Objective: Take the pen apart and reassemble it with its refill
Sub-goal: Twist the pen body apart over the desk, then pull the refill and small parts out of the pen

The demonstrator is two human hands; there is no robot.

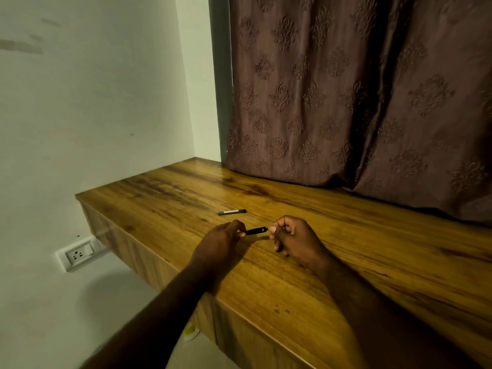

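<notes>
Just below the centre of the frame, I have both hands over the wooden desk (332, 249). My left hand (221, 243) pinches one end of a short black pen piece (256, 231), and my right hand (294, 239) is closed on its other end, fingers curled. A little above them in the frame, apart from my hands, a second slim dark piece (232, 212) lies flat on the wood; I cannot tell whether it is the refill or half the barrel. I judge the pen already taken apart, at least partly. Refitting the refill and closing the body seem left to do.
</notes>
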